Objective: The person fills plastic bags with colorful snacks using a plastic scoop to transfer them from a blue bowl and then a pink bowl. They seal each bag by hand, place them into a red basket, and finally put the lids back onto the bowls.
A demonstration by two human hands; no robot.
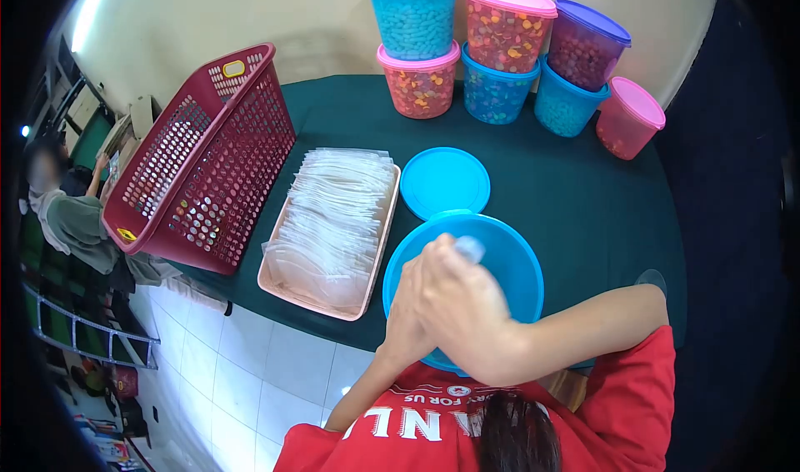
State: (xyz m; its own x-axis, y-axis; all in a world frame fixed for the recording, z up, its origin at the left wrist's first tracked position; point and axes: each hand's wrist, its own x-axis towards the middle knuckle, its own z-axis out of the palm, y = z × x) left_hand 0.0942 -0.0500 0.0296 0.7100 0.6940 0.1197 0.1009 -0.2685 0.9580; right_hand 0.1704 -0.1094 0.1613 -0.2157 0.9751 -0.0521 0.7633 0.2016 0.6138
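Observation:
My right hand is closed around a small, translucent whitish thing, whose rounded end pokes out past the fingers. I cannot tell what it is. My left hand lies against the right one, its fingers mostly hidden. Both hands are held together over a round blue plastic tub, whose inside shows bare blue on the right. Behind the tub a flat blue lid rests on the green cloth. Left of it, a pale pink tray holds a long row of clear plastic pouches.
A maroon perforated basket stands at the left. Along the back are several lidded tubs of coloured pieces, some stacked, including a pink-lidded tub. A clear round piece lies by my right elbow. Another person is at far left.

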